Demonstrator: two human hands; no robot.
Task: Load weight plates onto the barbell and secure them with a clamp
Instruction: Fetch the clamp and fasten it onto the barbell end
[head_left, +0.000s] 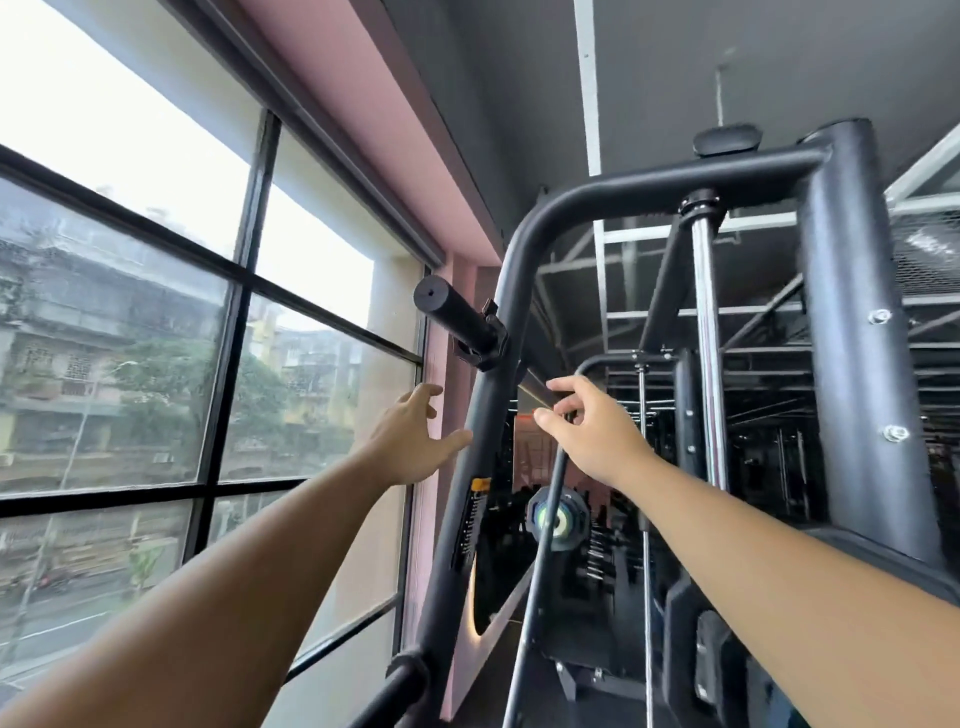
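Both hands are reaching up, and neither holds anything; the left hand (410, 436) has its fingers spread wide and loose, with the thumb right by the curved black metal frame tube (519, 270); the right hand (584, 428) has its fingers softly bent and grips nothing.

The thick black round barbell end (457, 318) sticks out just above the left fingertips and up to the left of the right fingertips; no plate sits on it; a small dark block (485, 345) sits where it meets the frame, and I cannot tell if that is a clamp.

I think the loading has not begun; the next move needs a plate in the hands, and the only one I see, a dark round weight plate with a pale middle (557, 517), is far below the right fingers, past a thin black rod (545, 519).

No box, bin or tray shows; a big glass window (130, 312) is left of the left fingers.
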